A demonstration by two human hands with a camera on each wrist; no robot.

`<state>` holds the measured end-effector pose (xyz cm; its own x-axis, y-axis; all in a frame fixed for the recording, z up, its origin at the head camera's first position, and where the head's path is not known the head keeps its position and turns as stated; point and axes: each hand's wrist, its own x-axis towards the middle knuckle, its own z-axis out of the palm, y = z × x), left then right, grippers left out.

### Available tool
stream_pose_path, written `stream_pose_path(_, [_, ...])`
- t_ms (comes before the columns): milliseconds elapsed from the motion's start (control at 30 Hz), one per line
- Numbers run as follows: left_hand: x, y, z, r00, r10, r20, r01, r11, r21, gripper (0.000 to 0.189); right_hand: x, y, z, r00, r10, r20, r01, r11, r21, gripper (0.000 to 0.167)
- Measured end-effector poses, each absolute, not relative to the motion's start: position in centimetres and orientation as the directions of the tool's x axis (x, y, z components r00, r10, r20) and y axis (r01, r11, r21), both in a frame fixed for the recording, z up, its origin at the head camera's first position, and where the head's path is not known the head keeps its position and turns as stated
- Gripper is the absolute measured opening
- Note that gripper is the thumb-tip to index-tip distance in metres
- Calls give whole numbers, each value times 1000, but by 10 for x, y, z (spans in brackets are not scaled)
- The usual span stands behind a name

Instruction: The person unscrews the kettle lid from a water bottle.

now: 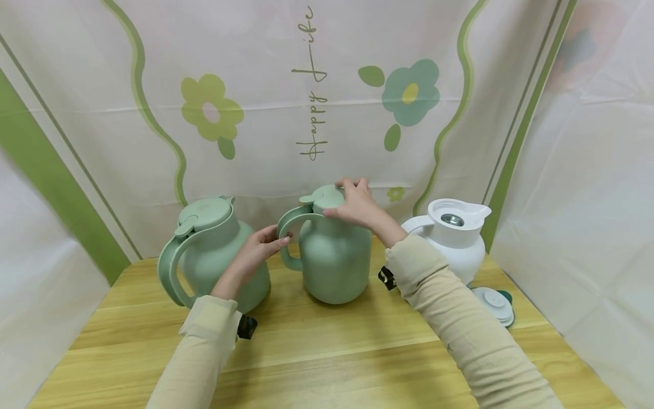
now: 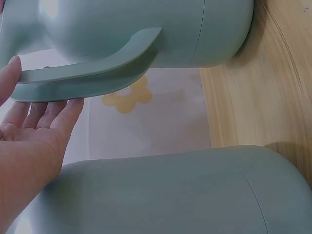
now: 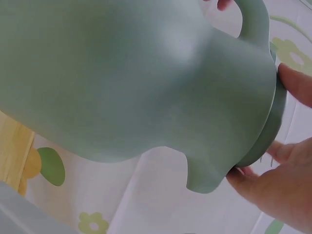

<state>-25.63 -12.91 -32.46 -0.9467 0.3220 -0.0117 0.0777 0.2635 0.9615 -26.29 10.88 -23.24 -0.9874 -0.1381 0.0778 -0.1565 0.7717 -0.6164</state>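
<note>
A green vacuum jug (image 1: 337, 261) stands upright in the middle of the table. My left hand (image 1: 258, 250) pinches its handle (image 2: 97, 83), thumb on one side and fingertips on the other. At the top, my right hand (image 1: 355, 201) grips the rim of the green lid (image 3: 268, 131) between thumb and fingers. The right wrist view shows the lid standing slightly proud of the jug's neck, near the spout (image 3: 204, 173). Close by my left forearm is a second green jug (image 1: 209, 250) with its lid on. Beyond my right forearm stands a lidless white jug (image 1: 455, 250).
A loose white lid (image 1: 494, 305) lies on the wooden table (image 1: 317, 363) in front of the white jug. A flowered curtain (image 1: 265, 147) hangs right behind the jugs, and pale sheets (image 1: 587, 238) close off both sides.
</note>
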Motion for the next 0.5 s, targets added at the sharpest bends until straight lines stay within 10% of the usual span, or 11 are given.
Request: stream_pose_path(500, [-255,-129,-324,-948,317,-31,52,251,967,53,-263,106,-238,-964,-218,153,-266,784,-560,77])
